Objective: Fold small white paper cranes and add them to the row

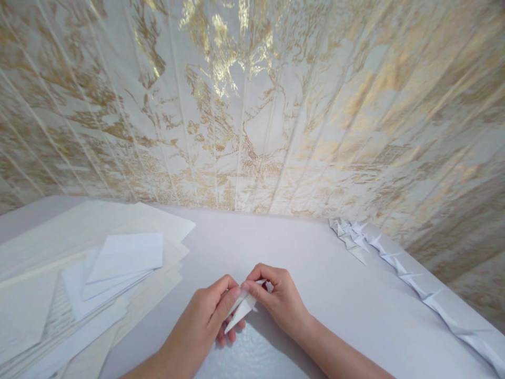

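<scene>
A left hand (207, 310) and a right hand (282, 300) pinch a pointed white origami piece (241, 312) between thumbs and fingers, at the lower center of the frame, above a white table (256, 242). Loose paper sheets (158, 223) spread at left; folded origami figures (434, 306) line the right edge. A gold-patterned backdrop (244, 131) fills the upper frame.

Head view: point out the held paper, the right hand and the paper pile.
Held paper (241, 311): head view, on its pointed white flap.
Right hand (283, 299): head view, on the back of the hand.
Paper pile (131, 256): head view, on a white top sheet.
</scene>
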{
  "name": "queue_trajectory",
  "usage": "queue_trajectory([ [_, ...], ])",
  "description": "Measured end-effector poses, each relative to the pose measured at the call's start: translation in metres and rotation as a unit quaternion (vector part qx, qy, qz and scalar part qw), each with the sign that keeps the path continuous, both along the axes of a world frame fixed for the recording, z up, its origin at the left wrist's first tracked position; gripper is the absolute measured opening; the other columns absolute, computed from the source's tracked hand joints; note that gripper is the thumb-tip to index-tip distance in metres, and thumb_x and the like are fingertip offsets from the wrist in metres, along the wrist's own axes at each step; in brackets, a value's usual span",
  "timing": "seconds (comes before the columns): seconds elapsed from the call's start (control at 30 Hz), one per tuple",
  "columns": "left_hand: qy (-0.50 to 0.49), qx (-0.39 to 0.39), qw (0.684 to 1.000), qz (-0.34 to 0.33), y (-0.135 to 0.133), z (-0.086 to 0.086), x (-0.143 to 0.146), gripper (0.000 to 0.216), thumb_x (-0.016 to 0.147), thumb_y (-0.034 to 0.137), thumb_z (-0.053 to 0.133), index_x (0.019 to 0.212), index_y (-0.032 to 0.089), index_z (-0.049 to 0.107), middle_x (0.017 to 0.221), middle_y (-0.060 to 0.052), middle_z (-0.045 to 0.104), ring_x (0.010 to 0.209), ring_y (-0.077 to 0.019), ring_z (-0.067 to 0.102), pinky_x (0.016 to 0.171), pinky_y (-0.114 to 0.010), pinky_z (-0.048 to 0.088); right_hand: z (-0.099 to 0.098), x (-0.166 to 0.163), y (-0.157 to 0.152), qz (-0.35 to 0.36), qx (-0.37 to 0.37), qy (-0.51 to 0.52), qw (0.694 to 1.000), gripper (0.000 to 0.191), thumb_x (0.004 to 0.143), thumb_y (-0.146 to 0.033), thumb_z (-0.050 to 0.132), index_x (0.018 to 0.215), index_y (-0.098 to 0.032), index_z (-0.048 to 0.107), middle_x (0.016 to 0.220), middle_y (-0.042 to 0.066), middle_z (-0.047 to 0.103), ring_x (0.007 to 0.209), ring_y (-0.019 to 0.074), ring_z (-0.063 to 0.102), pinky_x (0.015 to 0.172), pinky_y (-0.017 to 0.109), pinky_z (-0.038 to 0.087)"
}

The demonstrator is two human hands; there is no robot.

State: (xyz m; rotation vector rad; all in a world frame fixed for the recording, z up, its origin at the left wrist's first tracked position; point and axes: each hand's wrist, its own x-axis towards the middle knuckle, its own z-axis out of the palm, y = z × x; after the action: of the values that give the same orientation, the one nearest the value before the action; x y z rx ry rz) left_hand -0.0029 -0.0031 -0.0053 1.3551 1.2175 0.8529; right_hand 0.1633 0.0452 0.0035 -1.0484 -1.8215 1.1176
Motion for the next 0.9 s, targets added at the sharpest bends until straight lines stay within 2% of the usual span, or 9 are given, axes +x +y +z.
queue_trajectory([
  [0.13, 0.043, 0.015, 0.999, -0.009, -0.0019, 0.0031, 0.0003, 0.044, 0.096, 0.058, 0.033, 0.077, 0.022, 0.05, 0.06, 0.001, 0.066, 0.047, -0.013, 0.058, 0.045, -0.021, 0.042, -0.0005, -0.0019, -0.0018, -0.013, 0.018, -0.024, 0.999, 0.027, 0.084, -0.035, 0.062, 0.066, -0.015, 0.063, 0.056, -0.004, 0.052, 0.05, 0.0087, 0.04, 0.049, 0.02, 0.029],
  [0.23, 0.078, 0.038, 0.996, -0.019, -0.0027, 0.0064, 0.001, 0.041, 0.097, 0.053, 0.036, 0.075, 0.021, 0.051, 0.051, 0.006, 0.056, 0.043, -0.0109, 0.051, 0.048, -0.021, 0.04, -0.0014, -0.0025, -0.003, -0.026, 0.031, -0.046, 0.998, 0.029, 0.085, -0.036, 0.061, 0.066, -0.015, 0.063, 0.054, -0.005, 0.049, 0.048, 0.008, 0.037, 0.047, 0.02, 0.026],
  [0.33, 0.064, 0.045, 0.997, -0.024, -0.0024, 0.0063, 0.0017, 0.03, 0.093, 0.051, 0.046, 0.097, 0.021, 0.052, 0.054, 0.01, 0.046, 0.044, -0.0111, 0.05, 0.043, -0.02, 0.036, -0.0034, -0.0025, -0.0033, -0.031, 0.033, -0.055, 0.997, 0.03, 0.087, -0.038, 0.061, 0.067, -0.015, 0.062, 0.053, -0.006, 0.046, 0.047, 0.0075, 0.035, 0.046, 0.02, 0.025],
  [0.4, 0.04, 0.041, 0.998, -0.019, -0.0017, 0.0044, 0.0018, 0.032, 0.091, 0.05, 0.048, 0.108, 0.022, 0.048, 0.058, 0.011, 0.044, 0.044, -0.0113, 0.051, 0.041, -0.019, 0.036, -0.0046, -0.0023, -0.0033, -0.027, 0.032, -0.054, 0.998, 0.033, 0.088, -0.04, 0.059, 0.067, -0.015, 0.062, 0.053, -0.006, 0.044, 0.047, 0.0076, 0.034, 0.046, 0.02, 0.025],
  [0.53, 0.025, 0.027, 0.999, -0.017, 0.0005, 0.001, 0.001, 0.025, 0.092, 0.047, 0.048, 0.093, 0.022, 0.05, 0.057, 0.01, 0.048, 0.043, -0.0095, 0.048, 0.041, -0.018, 0.037, -0.0034, -0.0009, -0.002, -0.008, 0.032, -0.037, 0.999, 0.035, 0.092, -0.039, 0.053, 0.067, -0.016, 0.059, 0.056, -0.005, 0.045, 0.052, 0.009, 0.039, 0.049, 0.02, 0.028],
  [0.67, -0.01, 0.008, 1.0, 0.016, 0.004, 0.0005, -0.0012, 0.03, 0.089, 0.051, 0.051, 0.088, 0.021, 0.05, 0.061, 0.006, 0.056, 0.046, -0.0113, 0.054, 0.038, -0.018, 0.037, 0.0011, 0.0036, 0.0014, 0.064, 0.044, -0.017, 0.997, 0.025, 0.092, -0.038, 0.056, 0.085, -0.015, 0.065, 0.073, 0.0, 0.059, 0.063, 0.0115, 0.05, 0.058, 0.021, 0.038],
  [0.73, -0.026, 0.002, 0.999, 0.032, 0.0056, 0.0011, -0.0025, 0.032, 0.088, 0.053, 0.053, 0.085, 0.021, 0.051, 0.057, 0.006, 0.057, 0.043, -0.011, 0.053, 0.039, -0.018, 0.038, 0.0026, 0.0058, 0.0031, 0.091, 0.06, -0.022, 0.994, 0.023, 0.09, -0.037, 0.06, 0.091, -0.016, 0.067, 0.079, 0.001, 0.061, 0.067, 0.0125, 0.052, 0.061, 0.022, 0.039],
  [0.9, -0.042, -0.006, 0.998, 0.049, 0.007, 0.0044, -0.0041, 0.037, 0.085, 0.056, 0.054, 0.082, 0.02, 0.054, 0.048, 0.007, 0.055, 0.039, -0.0104, 0.049, 0.041, -0.02, 0.039, 0.0036, 0.0064, 0.0044, 0.082, 0.058, -0.029, 0.994, 0.019, 0.086, -0.035, 0.065, 0.085, -0.016, 0.068, 0.075, 0.0, 0.06, 0.066, 0.0126, 0.051, 0.06, 0.022, 0.039],
])
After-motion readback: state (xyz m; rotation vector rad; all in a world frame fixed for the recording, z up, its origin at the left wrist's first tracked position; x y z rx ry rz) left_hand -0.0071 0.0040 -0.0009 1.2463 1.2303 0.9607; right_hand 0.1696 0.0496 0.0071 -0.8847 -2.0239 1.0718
